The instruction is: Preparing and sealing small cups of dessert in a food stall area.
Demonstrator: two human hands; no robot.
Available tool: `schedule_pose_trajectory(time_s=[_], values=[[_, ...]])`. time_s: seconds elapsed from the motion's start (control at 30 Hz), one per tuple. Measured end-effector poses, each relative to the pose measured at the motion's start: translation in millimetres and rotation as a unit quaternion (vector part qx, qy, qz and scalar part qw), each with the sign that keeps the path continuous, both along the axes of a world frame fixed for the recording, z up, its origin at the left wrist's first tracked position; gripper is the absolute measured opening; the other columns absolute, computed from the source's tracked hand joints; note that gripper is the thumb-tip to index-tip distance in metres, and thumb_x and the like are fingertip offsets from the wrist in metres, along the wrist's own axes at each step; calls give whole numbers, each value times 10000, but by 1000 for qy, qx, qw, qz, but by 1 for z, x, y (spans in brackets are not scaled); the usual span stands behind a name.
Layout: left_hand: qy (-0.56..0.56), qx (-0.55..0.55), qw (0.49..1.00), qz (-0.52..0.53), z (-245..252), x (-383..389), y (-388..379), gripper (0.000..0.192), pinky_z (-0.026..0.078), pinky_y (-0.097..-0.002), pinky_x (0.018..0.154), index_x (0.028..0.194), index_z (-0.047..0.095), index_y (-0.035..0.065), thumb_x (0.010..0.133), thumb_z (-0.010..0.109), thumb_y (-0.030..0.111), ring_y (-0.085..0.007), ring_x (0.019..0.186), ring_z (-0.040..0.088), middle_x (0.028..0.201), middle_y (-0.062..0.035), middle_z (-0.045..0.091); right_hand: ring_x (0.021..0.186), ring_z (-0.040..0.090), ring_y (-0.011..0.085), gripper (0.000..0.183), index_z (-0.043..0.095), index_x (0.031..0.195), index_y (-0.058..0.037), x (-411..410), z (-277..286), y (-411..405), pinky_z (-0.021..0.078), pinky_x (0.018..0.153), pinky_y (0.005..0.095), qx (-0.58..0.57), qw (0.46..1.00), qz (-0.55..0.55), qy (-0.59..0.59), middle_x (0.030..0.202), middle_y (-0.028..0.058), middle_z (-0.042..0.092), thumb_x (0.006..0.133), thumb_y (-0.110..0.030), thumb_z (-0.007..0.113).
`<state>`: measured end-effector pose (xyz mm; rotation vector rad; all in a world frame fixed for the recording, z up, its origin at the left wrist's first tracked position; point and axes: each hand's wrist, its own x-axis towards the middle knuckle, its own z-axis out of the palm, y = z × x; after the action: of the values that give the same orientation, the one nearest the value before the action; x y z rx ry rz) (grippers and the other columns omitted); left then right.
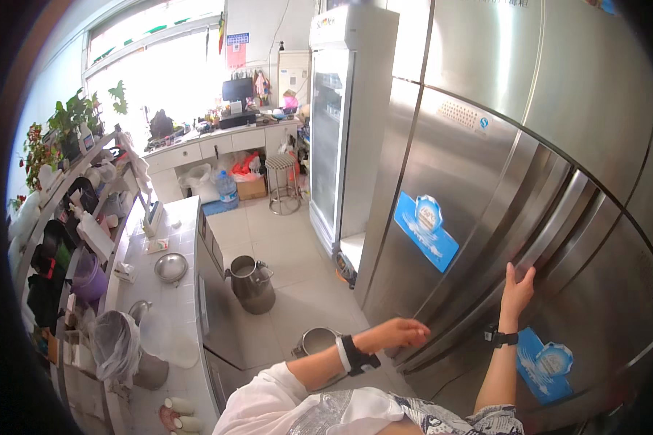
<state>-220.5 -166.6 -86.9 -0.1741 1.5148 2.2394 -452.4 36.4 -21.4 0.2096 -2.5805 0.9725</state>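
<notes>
In front of me stands a tall stainless-steel double-door cabinet (468, 185) with long vertical handle strips. My right hand (516, 292) is at the lower part of the metal door handle (556, 225), thumb and fingers spread apart. Whether it touches the steel, I cannot tell. A dark band with a small device sits on that wrist. My left hand (396, 333) is held before the left door's lower part, its fingers curled and nothing visible in them. This wrist bears a black-and-white strap. Blue stickers (427, 231) with writing are on both doors.
A lidless metal pail (251, 285) stands on the tiled floor, with a second metal pot (318, 341) nearer. At left runs a tiled counter (182, 228) with a steel bowl (171, 267) and a bag-lined bin (151, 370). Beyond are a glass-door fridge (326, 136) and a stool (281, 163).
</notes>
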Motion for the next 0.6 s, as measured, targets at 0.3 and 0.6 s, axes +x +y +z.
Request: schedule_pose_trajectory(time_s=[0.3,0.6], values=[[63,-45,996,-33,30,27,-44,419,439,-275,938,1294,544,55,994,507,344,-110,1065,569,1140,-35,632,1002,566,450,562,497,1106,44,-5,33,-23,452,816,479,-5,986,-108,128,1066,270,599,880,-452,635],[149,-71,986,-18,24,20,-144,410,430,-284,956,1299,547,71,988,524,337,-123,1099,572,1175,-43,628,1151,514,431,704,459,1241,84,-20,39,-16,421,945,448,-13,982,-143,118,1228,299,536,815,-412,720]])
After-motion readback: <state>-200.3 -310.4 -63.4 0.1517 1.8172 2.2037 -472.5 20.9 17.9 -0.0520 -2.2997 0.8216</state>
